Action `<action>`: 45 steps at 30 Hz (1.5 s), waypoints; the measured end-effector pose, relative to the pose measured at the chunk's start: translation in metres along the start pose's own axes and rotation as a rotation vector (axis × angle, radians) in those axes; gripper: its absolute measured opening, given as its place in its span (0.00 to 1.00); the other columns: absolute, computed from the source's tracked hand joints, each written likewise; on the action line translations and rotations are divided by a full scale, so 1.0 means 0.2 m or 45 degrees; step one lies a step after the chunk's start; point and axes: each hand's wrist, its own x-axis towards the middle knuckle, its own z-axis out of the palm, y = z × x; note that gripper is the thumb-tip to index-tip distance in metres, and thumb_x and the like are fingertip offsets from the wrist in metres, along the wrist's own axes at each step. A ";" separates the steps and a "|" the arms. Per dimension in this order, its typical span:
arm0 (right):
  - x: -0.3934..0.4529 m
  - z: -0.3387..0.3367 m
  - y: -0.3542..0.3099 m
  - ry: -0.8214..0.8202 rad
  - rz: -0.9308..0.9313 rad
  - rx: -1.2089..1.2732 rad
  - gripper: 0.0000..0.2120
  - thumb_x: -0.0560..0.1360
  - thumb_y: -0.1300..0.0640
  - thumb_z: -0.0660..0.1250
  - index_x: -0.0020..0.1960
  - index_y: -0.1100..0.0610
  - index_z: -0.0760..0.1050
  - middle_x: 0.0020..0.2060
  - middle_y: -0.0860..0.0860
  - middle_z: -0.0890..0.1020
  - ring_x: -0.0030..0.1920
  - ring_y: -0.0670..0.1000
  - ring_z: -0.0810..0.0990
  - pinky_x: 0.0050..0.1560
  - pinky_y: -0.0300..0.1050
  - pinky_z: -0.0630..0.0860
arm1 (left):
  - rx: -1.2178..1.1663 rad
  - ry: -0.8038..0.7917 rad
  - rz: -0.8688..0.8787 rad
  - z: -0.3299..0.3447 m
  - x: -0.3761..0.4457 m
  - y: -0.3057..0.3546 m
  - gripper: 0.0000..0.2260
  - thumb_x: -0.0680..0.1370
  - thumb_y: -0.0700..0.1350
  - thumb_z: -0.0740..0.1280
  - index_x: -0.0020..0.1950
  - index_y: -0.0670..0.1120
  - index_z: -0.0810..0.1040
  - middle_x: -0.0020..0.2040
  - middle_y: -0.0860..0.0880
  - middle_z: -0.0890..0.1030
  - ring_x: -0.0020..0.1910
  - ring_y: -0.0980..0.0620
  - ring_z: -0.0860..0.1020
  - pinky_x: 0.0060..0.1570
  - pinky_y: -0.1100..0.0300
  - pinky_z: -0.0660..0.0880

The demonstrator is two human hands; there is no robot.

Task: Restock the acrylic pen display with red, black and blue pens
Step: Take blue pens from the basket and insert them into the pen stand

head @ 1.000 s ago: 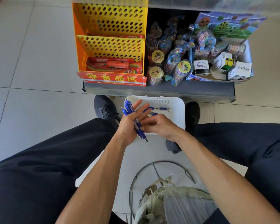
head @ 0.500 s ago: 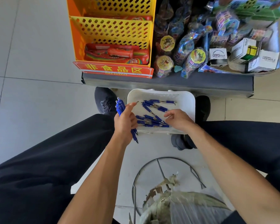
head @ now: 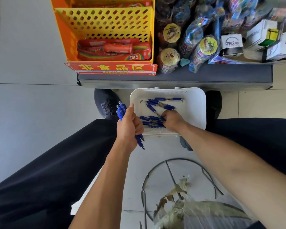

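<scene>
A white plastic basket sits on the floor between my feet, with several loose blue pens lying in it. My left hand grips a bundle of blue pens just left of the basket; their tips stick out below my fist. My right hand is down in the basket, fingers curled around blue pens near its front wall. No acrylic display, red pens or black pens are in view.
A low grey shelf stands right behind the basket, carrying a yellow perforated bin with red packets, bagged toys and white boxes. A round wire frame with crumpled wrapping lies near my knees. Grey floor tiles spread left.
My right hand left the bundle, went down into the basket and closed on pens there. My left hand's fingers have closed round its bundle.
</scene>
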 end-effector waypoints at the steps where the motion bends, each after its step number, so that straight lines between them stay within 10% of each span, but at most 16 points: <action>1: 0.00 0.00 0.00 -0.001 -0.014 -0.013 0.13 0.75 0.62 0.69 0.58 0.55 0.81 0.57 0.55 0.82 0.57 0.58 0.80 0.61 0.49 0.78 | 0.004 0.005 -0.001 0.00 0.00 0.00 0.25 0.83 0.51 0.64 0.29 0.50 0.58 0.25 0.52 0.58 0.23 0.55 0.55 0.25 0.61 0.54; 9: -0.16 -0.12 0.05 0.029 -0.119 0.089 0.14 0.74 0.60 0.74 0.60 0.55 0.83 0.50 0.48 0.81 0.52 0.52 0.79 0.50 0.39 0.75 | -0.063 0.038 -0.079 0.01 -0.01 -0.01 0.18 0.83 0.52 0.63 0.37 0.44 0.74 0.27 0.51 0.67 0.24 0.55 0.66 0.25 0.63 0.68; 13: -0.31 -0.21 0.04 0.168 -0.150 0.455 0.15 0.71 0.60 0.79 0.56 0.52 0.84 0.40 0.43 0.82 0.42 0.47 0.81 0.46 0.38 0.75 | -0.208 -0.033 -0.096 0.03 -0.04 -0.01 0.14 0.85 0.50 0.61 0.53 0.40 0.79 0.44 0.40 0.86 0.45 0.43 0.86 0.44 0.53 0.84; 18: -0.51 -0.30 -0.04 0.052 -0.245 1.014 0.11 0.68 0.64 0.81 0.45 0.53 0.83 0.40 0.48 0.87 0.43 0.45 0.86 0.50 0.41 0.81 | -0.238 -0.116 -0.043 0.07 -0.09 0.01 0.16 0.86 0.50 0.58 0.64 0.42 0.79 0.55 0.37 0.85 0.56 0.40 0.84 0.61 0.46 0.79; 26: -0.63 -0.33 -0.21 -0.044 -0.417 0.913 0.09 0.72 0.60 0.79 0.51 0.51 0.87 0.46 0.48 0.88 0.49 0.47 0.86 0.60 0.46 0.80 | -0.516 -0.249 0.039 0.12 -0.17 0.05 0.18 0.85 0.55 0.56 0.70 0.48 0.74 0.62 0.42 0.83 0.61 0.42 0.82 0.66 0.45 0.74; 36: -0.66 -0.31 -0.23 -0.177 -0.367 1.074 0.06 0.74 0.60 0.76 0.47 0.50 0.87 0.44 0.49 0.88 0.48 0.48 0.85 0.56 0.45 0.81 | -0.374 -0.215 0.077 0.16 -0.17 0.06 0.16 0.80 0.61 0.64 0.53 0.49 0.79 0.46 0.49 0.86 0.47 0.52 0.86 0.50 0.58 0.81; 40: -0.64 -0.26 -0.22 -0.322 -0.355 1.005 0.07 0.76 0.60 0.75 0.49 0.49 0.86 0.45 0.47 0.88 0.46 0.45 0.85 0.53 0.42 0.81 | -0.301 -0.146 0.033 0.12 -0.13 0.03 0.16 0.79 0.57 0.68 0.38 0.50 0.72 0.29 0.54 0.68 0.25 0.58 0.68 0.27 0.66 0.70; 45: -0.47 -0.18 -0.15 -0.026 -0.124 0.802 0.06 0.77 0.58 0.73 0.53 0.54 0.85 0.47 0.51 0.87 0.47 0.47 0.83 0.59 0.48 0.81 | -0.214 -0.153 0.038 0.06 -0.07 0.02 0.19 0.81 0.55 0.66 0.33 0.50 0.66 0.27 0.54 0.58 0.27 0.56 0.54 0.28 0.63 0.56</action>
